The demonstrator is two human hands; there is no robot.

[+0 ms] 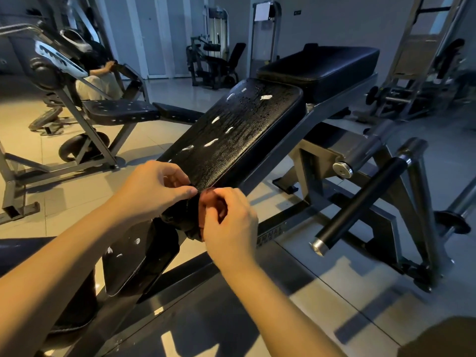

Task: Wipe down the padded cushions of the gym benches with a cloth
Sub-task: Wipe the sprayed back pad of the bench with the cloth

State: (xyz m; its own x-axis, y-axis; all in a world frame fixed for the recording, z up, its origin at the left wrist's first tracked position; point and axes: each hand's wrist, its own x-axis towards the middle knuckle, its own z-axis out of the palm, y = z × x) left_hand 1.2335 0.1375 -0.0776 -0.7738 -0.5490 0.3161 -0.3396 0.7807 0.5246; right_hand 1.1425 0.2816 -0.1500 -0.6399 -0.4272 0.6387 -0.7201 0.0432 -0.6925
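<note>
Where the sloped back pad [239,130] of the gym bench reaches its near lower edge, both hands meet on a dark, crumpled cloth [180,217] that hangs bunched over that edge. The left hand [152,191] pinches the cloth's top between thumb and fingers, right at the pad's corner. The right hand [229,222] has its fingers curled round the cloth's right side, just beside the left thumb. Droplets and white foam dabs [211,143] lie scattered along the back pad up to its far edge. Below the cloth, the seat pad [134,258] carries a few more white dabs. Beyond the back pad's far edge sits a flat cushion [322,65]. A black roller bar [360,204] juts out on the right.
</note>
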